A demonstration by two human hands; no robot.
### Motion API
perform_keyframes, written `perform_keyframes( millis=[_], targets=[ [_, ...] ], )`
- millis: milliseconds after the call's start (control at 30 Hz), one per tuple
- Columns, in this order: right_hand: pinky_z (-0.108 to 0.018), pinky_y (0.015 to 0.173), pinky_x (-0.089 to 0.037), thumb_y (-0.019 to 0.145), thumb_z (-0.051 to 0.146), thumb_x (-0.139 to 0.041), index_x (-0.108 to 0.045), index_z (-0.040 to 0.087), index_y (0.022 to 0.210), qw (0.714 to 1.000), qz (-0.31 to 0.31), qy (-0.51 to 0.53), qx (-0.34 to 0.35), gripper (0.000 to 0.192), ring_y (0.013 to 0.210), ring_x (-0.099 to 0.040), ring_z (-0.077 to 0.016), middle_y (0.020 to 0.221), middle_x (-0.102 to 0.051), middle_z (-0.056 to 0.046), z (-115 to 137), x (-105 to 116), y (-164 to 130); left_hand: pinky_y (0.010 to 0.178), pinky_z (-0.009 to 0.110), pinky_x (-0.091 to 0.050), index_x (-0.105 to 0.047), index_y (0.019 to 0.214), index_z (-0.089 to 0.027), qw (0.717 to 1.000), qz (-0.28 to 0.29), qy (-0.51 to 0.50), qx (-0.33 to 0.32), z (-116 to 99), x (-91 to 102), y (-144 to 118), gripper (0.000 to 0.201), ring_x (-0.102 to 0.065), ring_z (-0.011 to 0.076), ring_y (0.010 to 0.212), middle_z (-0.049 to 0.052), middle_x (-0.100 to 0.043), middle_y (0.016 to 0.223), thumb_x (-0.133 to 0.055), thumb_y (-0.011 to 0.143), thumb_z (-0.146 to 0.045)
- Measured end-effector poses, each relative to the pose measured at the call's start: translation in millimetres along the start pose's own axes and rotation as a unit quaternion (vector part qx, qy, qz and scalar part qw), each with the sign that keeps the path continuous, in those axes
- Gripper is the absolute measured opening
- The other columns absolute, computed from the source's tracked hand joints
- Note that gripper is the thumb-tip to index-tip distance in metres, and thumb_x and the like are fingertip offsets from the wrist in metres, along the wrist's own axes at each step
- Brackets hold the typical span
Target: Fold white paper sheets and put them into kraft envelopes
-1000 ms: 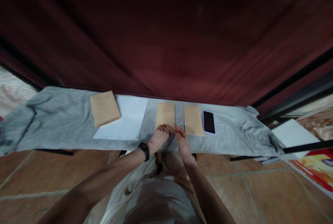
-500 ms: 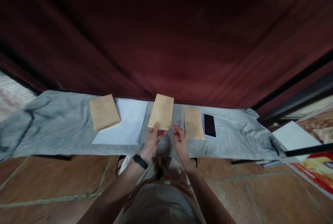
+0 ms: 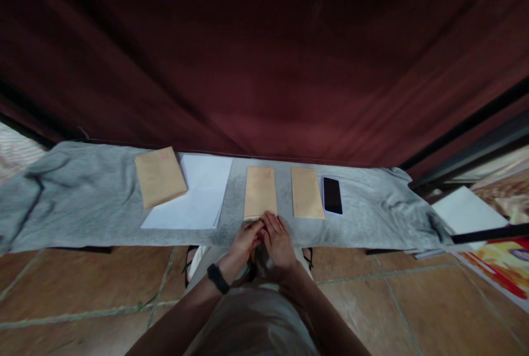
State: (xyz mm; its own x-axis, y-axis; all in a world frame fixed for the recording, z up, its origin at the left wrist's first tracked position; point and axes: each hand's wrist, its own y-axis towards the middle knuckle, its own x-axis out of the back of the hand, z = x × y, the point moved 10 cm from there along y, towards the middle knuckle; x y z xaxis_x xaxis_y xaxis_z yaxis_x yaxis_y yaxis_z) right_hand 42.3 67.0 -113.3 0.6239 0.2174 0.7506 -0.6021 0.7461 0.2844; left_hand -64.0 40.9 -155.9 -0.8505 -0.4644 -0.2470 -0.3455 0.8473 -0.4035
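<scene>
A tan envelope (image 3: 260, 190) lies flat on the grey cloth (image 3: 82, 201), straight ahead of me. My left hand (image 3: 243, 239) and my right hand (image 3: 278, 237) meet at its near end, fingertips resting on that edge, fingers stretched out flat. A black band sits on my left wrist. A second tan envelope (image 3: 306, 192) lies just to the right, and a black phone (image 3: 332, 195) lies beside that. To the left, a wider tan envelope (image 3: 159, 176) rests partly on white paper sheets (image 3: 194, 196).
A dark red curtain (image 3: 264, 58) hangs right behind the cloth-covered surface. Brown floor tiles (image 3: 82, 284) lie below me. At the right are a white sheet (image 3: 465, 210), a black bar (image 3: 491, 233) and a colourful printed mat (image 3: 504, 270).
My left hand lifted the middle envelope off the cloth half a second ago. It now lies flat again, and both hands have come together at its near end.
</scene>
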Motion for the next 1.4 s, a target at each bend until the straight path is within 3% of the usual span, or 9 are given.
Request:
perform_keyframes(
  millis=[67,133,233,300,367,467,700,1133,1400],
  targets=[
    [-0.054,0.126,-0.031,0.105,0.023,-0.040,-0.050,0.020,0.153,1.000,0.007,0.001,0.000,0.049,0.148,-0.046,-0.0253,0.156,-0.052,-0.011,-0.4,-2.1,-0.6,0.076,0.036,-0.061,-0.075,0.089,-0.016,0.998,-0.005,0.055,-0.029,-5.7,7.4,-11.1,0.027,-0.075,0.0233,0.081,0.012,-0.079,0.093,-0.071,0.087,-0.043],
    [-0.053,0.127,-0.028,0.106,0.025,-0.038,-0.050,0.021,0.153,1.000,0.009,0.003,-0.001,0.048,0.148,-0.045,-0.0245,0.156,-0.053,-0.011,-0.5,-2.0,-0.1,0.098,0.043,-0.057,-0.076,0.101,-0.017,0.973,-0.008,0.189,-0.132,-28.1,8.0,-20.0,0.031,-0.073,0.0262,0.104,0.013,-0.078,0.111,-0.060,0.095,-0.043],
    [-0.050,0.129,-0.024,0.107,0.025,-0.035,-0.044,0.021,0.157,1.000,0.003,-0.005,0.006,0.051,0.151,-0.040,-0.0227,0.160,-0.048,-0.009,0.5,0.6,2.3,0.124,0.050,-0.035,-0.062,0.138,-0.016,0.839,0.018,0.445,-0.313,-53.8,-15.3,-33.9,0.046,-0.051,0.0274,0.143,0.015,-0.060,0.149,-0.044,0.103,-0.041],
    [-0.047,0.130,-0.022,0.107,0.023,-0.033,-0.040,0.019,0.159,0.999,0.004,-0.033,0.020,0.053,0.152,-0.038,-0.0212,0.162,-0.045,-0.009,1.6,1.2,3.4,0.128,0.051,-0.028,-0.047,0.152,-0.012,0.757,0.037,0.547,-0.354,-47.9,-26.4,-34.8,0.055,-0.037,0.0263,0.153,0.016,-0.045,0.161,-0.040,0.106,-0.040],
    [-0.046,0.130,-0.021,0.107,0.021,-0.032,-0.038,0.016,0.159,0.996,0.015,-0.077,0.041,0.053,0.152,-0.038,-0.0204,0.162,-0.046,-0.010,2.4,-1.5,3.0,0.129,0.050,-0.026,-0.036,0.158,-0.008,0.708,0.044,0.604,-0.364,-36.5,-29.7,-32.3,0.060,-0.029,0.0247,0.156,0.017,-0.038,0.165,-0.035,0.107,-0.041],
    [-0.045,0.129,-0.021,0.107,0.025,-0.037,-0.037,0.013,0.160,0.986,0.036,-0.145,0.068,0.054,0.152,-0.038,-0.0212,0.161,-0.046,-0.012,1.3,-8.3,-0.6,0.130,0.048,-0.024,-0.029,0.161,-0.007,0.669,0.048,0.642,-0.371,-22.5,-30.3,-31.2,0.068,-0.024,0.0245,0.158,0.018,-0.033,0.167,-0.035,0.107,-0.047],
    [-0.047,0.128,-0.022,0.109,0.031,-0.037,-0.034,0.013,0.161,0.975,0.054,-0.201,0.076,0.055,0.152,-0.037,-0.0234,0.162,-0.045,-0.012,-4.0,-11.7,-8.0,0.129,0.046,-0.025,-0.033,0.159,-0.005,0.634,0.030,0.684,-0.361,-18.1,-27.7,-31.9,0.075,-0.024,0.0274,0.158,0.019,-0.033,0.167,-0.036,0.104,-0.056],
    [-0.051,0.126,-0.030,0.109,0.032,-0.038,-0.041,0.010,0.157,0.975,0.031,-0.214,0.047,0.053,0.150,-0.042,-0.0265,0.159,-0.048,-0.016,-21.4,13.9,-14.8,0.127,0.048,-0.028,-0.035,0.157,0.000,0.599,-0.007,0.714,-0.362,-27.5,-12.0,-38.8,0.083,-0.029,0.0315,0.156,0.023,-0.036,0.164,-0.036,0.102,-0.063],
    [-0.048,0.125,-0.035,0.111,0.031,-0.028,-0.035,0.011,0.160,0.986,0.042,-0.141,0.074,0.054,0.154,-0.035,-0.0223,0.163,-0.042,-0.013,15.0,-3.5,5.0,0.128,0.049,-0.026,-0.036,0.156,0.003,0.584,-0.016,0.735,-0.344,-23.0,-14.4,-38.6,0.070,-0.025,0.0317,0.157,0.024,-0.035,0.164,-0.042,0.101,-0.040]
  ],
)
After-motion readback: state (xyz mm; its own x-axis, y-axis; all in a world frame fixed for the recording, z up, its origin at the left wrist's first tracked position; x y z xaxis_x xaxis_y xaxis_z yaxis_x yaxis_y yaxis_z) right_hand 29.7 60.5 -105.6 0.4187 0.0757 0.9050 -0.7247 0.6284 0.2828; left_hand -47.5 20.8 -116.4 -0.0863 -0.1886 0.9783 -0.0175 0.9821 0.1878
